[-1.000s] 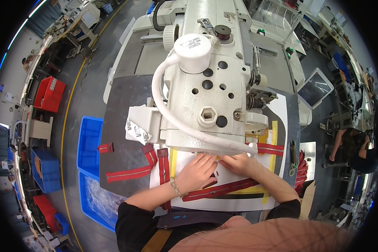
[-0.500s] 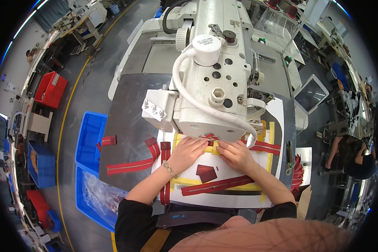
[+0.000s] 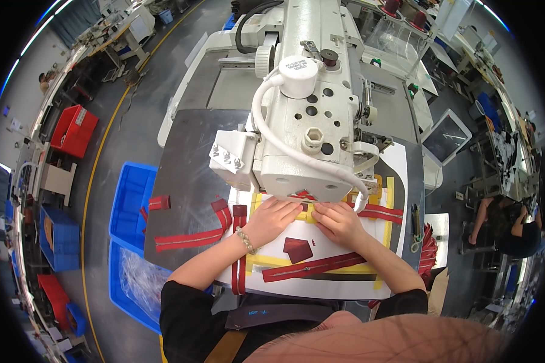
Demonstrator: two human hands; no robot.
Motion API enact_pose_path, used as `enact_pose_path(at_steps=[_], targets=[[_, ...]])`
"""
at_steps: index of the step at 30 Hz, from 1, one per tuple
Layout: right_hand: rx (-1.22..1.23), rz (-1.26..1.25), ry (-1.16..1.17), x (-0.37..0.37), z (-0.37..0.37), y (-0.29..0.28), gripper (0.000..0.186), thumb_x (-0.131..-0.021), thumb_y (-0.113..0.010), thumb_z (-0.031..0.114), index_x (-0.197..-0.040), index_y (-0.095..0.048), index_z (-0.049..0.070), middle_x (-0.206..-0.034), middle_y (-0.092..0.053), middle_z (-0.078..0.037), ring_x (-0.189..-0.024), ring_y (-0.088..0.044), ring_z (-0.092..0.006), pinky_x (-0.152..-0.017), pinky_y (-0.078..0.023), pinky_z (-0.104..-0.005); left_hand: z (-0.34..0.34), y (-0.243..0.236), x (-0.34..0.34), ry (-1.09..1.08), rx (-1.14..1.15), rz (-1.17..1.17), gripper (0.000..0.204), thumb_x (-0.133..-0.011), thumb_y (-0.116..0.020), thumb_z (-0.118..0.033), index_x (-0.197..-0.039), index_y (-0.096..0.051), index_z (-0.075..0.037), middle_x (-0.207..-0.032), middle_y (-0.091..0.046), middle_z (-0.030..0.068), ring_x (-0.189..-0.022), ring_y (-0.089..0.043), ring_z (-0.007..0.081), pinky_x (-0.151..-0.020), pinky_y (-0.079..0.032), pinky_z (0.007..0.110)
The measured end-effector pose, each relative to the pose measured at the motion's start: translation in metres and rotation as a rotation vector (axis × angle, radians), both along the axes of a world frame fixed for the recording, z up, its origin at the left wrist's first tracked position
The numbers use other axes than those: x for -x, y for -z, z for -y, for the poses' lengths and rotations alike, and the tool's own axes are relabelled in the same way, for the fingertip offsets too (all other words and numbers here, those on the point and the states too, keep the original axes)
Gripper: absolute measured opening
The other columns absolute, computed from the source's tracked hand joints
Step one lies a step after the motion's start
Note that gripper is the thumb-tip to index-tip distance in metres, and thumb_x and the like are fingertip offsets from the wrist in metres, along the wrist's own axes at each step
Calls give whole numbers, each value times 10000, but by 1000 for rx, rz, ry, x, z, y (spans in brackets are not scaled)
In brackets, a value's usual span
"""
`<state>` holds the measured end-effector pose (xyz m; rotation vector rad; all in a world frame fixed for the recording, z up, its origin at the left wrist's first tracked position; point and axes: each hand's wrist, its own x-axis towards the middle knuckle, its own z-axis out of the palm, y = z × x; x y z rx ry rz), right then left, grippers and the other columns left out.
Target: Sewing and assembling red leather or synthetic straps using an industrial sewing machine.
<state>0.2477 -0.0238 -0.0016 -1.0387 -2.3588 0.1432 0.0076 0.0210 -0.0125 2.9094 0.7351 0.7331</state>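
Both hands work under the front of a white sewing machine head [image 3: 303,145]. My left hand [image 3: 274,216], with a beaded bracelet at the wrist, is palm down, its fingers bent together at a small red piece [image 3: 304,207] in the yellow-edged opening. From the right, my right hand [image 3: 338,221] closes its fingers on the same spot; the fingertips are partly hidden. A red zipper [image 3: 381,212] runs out to the right from under the head. Toward me lie a dark red patch [image 3: 297,250] and a red zipper strip [image 3: 313,267] on the white, yellow-taped sheet [image 3: 272,242].
More red zipper strips [image 3: 194,239] lie left on the grey metal table [image 3: 181,151]. Blue bins [image 3: 122,202] stand beyond its left edge. Right are small scissors [image 3: 416,233], a red zipper bundle [image 3: 429,257] and a screen [image 3: 447,137]. Another person [image 3: 518,233] sits far right.
The view has shifted very slightly. My hands stay at the same place under the machine head, with the left fingers a touch farther right.
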Motion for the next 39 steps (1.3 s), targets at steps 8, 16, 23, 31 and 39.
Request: enact_pose_path(at_steps=[8,16,23,31,39], targets=[[17,4,6,0,0,-4,264,-737,-719,103,-990,-652,64,-1108,-643,-83,-974,-629,-239,-780,-470,-347,-4,-3,2,20,12,-19,315,-834,-575,-157,-1128,-598,-46,-1138,-614,37,-1059,-574,149,-889,-430,331],[-40,9,14,3,-1,-6,260,-747,-708,95,-994,-633,70,-1094,-639,-65,-963,-623,-212,-752,-525,-332,-5,1,8,-38,40,34,387,-787,-673,-270,-1127,-618,-93,-1126,-638,-3,-1049,-591,138,-889,-391,323],[-25,22,16,0,0,-7,261,-757,-702,95,-1009,-635,77,-1100,-639,-56,-974,-627,-201,-721,-538,-309,-11,-1,10,4,48,-52,387,-800,-661,-305,-1148,-615,-143,-1114,-646,-36,-1006,-613,127,-822,-386,308],[2,48,31,-1,2,-2,247,-779,-694,125,-1018,-639,94,-1090,-639,-34,-979,-627,-177,-658,-546,-289,-20,6,14,53,79,-126,364,-845,-608,-340,-1163,-575,-165,-1183,-622,-89,-887,-619,65,-644,-458,316],[-15,43,28,0,1,-3,233,-775,-699,128,-998,-644,86,-1079,-643,-38,-966,-630,-183,-660,-541,-294,-21,0,12,68,99,-118,363,-832,-621,-322,-1155,-592,-161,-1125,-646,-62,-912,-638,98,-708,-485,320]])
